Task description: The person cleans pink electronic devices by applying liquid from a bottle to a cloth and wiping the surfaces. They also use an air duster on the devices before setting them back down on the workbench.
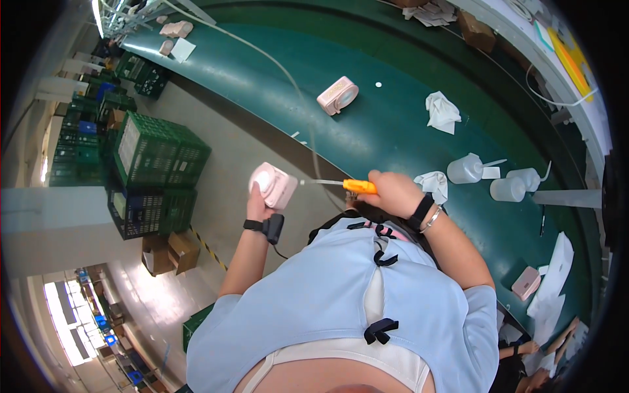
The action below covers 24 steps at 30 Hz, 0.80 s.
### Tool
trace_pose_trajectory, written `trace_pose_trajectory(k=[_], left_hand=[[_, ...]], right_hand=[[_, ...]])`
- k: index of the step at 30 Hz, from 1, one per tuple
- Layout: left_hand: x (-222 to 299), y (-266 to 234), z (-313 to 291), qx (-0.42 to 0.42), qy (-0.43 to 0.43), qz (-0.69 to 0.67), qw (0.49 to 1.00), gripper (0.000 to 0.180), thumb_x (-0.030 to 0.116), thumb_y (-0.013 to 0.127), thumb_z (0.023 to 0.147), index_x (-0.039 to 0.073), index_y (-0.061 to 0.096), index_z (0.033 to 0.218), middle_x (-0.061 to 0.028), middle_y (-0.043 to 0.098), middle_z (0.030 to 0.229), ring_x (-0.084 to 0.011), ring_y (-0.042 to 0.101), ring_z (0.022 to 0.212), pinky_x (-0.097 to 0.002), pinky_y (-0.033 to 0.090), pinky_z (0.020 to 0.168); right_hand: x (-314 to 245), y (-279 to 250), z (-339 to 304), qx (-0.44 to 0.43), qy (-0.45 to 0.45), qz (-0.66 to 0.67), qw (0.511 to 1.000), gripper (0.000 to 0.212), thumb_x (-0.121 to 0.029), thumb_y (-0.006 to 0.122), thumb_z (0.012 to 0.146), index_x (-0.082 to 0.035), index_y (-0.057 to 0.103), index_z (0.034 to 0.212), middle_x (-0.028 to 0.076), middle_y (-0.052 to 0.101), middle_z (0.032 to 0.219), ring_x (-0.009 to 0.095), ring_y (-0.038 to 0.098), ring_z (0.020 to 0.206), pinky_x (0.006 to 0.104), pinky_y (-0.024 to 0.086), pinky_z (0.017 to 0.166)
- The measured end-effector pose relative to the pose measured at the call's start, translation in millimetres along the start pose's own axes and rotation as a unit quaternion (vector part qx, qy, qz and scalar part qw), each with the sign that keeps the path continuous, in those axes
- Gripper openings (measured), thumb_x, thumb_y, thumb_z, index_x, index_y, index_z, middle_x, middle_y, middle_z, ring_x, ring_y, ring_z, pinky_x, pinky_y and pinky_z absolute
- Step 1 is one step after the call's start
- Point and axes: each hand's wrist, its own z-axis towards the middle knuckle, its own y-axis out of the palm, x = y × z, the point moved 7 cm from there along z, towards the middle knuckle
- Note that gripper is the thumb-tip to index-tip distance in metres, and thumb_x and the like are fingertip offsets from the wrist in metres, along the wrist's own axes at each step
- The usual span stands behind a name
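My left hand point(257, 205) is closed around a small pink boxy device point(282, 188) with a round whitish disc on its face, held out over the gap beside the bench. An orange air blow gun point(360, 187) with a long thin nozzle is gripped in my right hand point(397, 194). The nozzle's tip points at the pink device's side and stays just short of it. Farther off on the green bench point(262, 85) lies a similar pink device point(338, 95), its round disc facing sideways.
A crumpled white cloth point(443, 112) and several white squeeze bottles point(464, 169) are on the bench's right. Another pink device point(526, 283) lies near white paper at lower right, by a co-worker's arm point(563, 337). Green crates point(160, 150) stand on the floor at left. A pale hose point(275, 60) hangs across.
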Motion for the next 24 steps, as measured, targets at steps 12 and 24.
trace_pose_trajectory(k=[12,24], left_hand=[[-48,91,-40,-0.082,-0.129,0.042,0.987,0.043,0.017,0.060,0.091,0.004,0.052,0.131,-0.0137,0.058,0.117,-0.0267,0.065,0.094,-0.0384,0.056,0.086],[-178,207,-73,-0.190,-0.514,-0.264,0.794,0.040,0.016,0.051,0.096,0.011,0.050,0.136,-0.0085,0.055,0.097,-0.0185,0.065,0.081,-0.0329,0.055,0.066]], right_hand=[[25,-9,-56,0.099,0.088,0.031,0.991,0.035,-0.035,0.071,0.085,-0.001,0.059,0.083,0.019,0.063,0.074,0.038,0.062,0.070,0.0432,0.050,0.063],[104,86,-282,0.544,0.240,0.254,0.763,0.021,-0.015,0.075,0.085,0.000,0.062,0.089,0.005,0.065,0.089,0.017,0.063,0.083,0.0256,0.049,0.077]])
